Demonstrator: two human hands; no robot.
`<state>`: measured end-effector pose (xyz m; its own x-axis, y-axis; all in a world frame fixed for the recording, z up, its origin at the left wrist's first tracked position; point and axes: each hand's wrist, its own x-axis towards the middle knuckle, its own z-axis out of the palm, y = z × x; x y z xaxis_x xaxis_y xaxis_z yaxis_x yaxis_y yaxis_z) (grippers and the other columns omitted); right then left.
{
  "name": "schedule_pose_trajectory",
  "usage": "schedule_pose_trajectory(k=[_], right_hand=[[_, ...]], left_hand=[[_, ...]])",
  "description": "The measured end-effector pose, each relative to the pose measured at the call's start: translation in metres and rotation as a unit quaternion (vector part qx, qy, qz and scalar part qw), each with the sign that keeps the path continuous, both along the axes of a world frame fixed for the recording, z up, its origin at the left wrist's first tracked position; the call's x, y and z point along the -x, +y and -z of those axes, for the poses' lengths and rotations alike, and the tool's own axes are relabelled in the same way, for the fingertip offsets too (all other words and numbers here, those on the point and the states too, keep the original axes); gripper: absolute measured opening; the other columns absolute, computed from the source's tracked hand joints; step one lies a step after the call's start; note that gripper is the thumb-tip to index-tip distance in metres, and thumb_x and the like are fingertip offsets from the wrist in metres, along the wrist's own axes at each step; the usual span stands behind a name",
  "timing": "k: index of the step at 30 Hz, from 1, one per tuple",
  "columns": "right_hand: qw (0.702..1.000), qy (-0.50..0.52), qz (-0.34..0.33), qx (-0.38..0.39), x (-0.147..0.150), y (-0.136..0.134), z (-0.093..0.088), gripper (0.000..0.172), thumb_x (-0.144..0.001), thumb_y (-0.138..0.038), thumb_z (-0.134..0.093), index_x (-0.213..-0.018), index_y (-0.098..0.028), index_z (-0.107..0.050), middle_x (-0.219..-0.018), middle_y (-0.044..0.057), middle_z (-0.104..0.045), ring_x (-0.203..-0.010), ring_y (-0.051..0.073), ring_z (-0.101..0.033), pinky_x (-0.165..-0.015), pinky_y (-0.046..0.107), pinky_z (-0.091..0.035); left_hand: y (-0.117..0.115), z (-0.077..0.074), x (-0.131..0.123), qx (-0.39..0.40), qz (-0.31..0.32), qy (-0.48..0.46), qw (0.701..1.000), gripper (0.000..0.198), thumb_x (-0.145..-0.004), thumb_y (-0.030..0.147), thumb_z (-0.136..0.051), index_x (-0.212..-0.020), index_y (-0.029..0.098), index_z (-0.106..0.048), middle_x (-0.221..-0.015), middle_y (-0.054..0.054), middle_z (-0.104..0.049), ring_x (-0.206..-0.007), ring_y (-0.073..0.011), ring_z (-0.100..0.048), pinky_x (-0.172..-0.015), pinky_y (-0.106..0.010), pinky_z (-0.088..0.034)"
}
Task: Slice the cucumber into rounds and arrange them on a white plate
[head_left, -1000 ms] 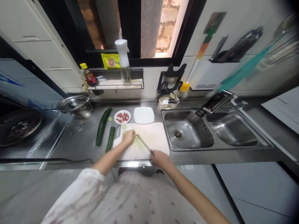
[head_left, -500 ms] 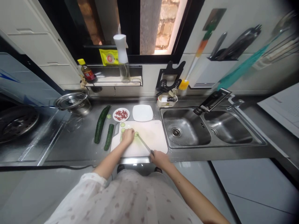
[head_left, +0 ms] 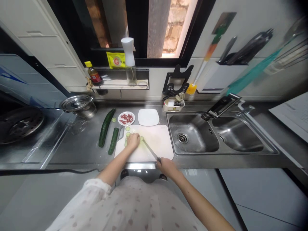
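Note:
On the white cutting board (head_left: 157, 150), my left hand (head_left: 133, 140) is closed, its curled fingers pressing down at a pale green cucumber slice (head_left: 141, 138). What lies under the palm is hidden. My right hand (head_left: 166, 166) grips the dark handle of a knife (head_left: 151, 150) at the board's front edge, and the blade slants up left so its tip meets that slice. More slices (head_left: 127, 128) lie along the board's left side, partly covered by my left hand. Left of the board rest a long whole cucumber (head_left: 106, 128) and a shorter cut cucumber (head_left: 113, 141).
Behind the board stand a white plate of chopped red pieces (head_left: 126, 118) and a bare white square plate (head_left: 148, 117). A double sink (head_left: 192, 150) is on the right. A lidded steel pot (head_left: 81, 106) and a hob (head_left: 21, 125) are to the left.
The view has shifted slightly, so everything sits a little further right. Both hands and the knife hold nearly the same place on the board.

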<state>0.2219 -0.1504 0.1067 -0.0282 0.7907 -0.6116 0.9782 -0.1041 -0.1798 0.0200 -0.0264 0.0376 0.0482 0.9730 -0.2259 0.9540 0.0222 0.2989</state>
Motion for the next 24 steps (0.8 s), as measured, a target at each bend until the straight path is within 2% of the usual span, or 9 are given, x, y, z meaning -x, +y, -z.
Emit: schedule_pose_trajectory(k=[3,11,24], right_hand=[[1.000,-0.004,0.005,-0.001,0.000,-0.002,0.001,0.036,-0.094,-0.036,-0.038,-0.107,-0.015,-0.064,-0.103,0.015,-0.069,-0.097,0.025,-0.065,-0.073,0.030,-0.044],[0.999,0.009,-0.013,-0.037,0.003,0.005,0.021,0.037,-0.094,-0.038,-0.037,-0.105,-0.016,-0.065,-0.100,0.014,-0.070,-0.095,0.023,-0.066,-0.074,0.029,-0.044],[1.000,0.010,-0.013,-0.021,0.014,0.022,0.007,0.036,-0.091,-0.035,-0.039,-0.108,-0.016,-0.066,-0.105,0.016,-0.070,-0.097,0.024,-0.066,-0.075,0.031,-0.047]], left_hand=[[0.000,0.000,-0.001,0.000,-0.001,0.006,1.000,0.029,-0.089,0.027,-0.044,-0.102,0.020,-0.069,-0.103,-0.010,-0.068,-0.099,-0.0223,-0.059,-0.084,-0.031,-0.041],[-0.001,0.002,-0.003,0.003,-0.013,0.011,1.000,0.028,-0.089,0.024,-0.045,-0.104,0.021,-0.068,-0.103,-0.011,-0.069,-0.100,-0.0234,-0.059,-0.084,-0.032,-0.042],[0.001,0.008,-0.004,-0.005,-0.016,0.011,1.000,0.028,-0.089,0.030,-0.045,-0.104,0.022,-0.068,-0.103,-0.011,-0.069,-0.100,-0.0240,-0.060,-0.083,-0.032,-0.043]])
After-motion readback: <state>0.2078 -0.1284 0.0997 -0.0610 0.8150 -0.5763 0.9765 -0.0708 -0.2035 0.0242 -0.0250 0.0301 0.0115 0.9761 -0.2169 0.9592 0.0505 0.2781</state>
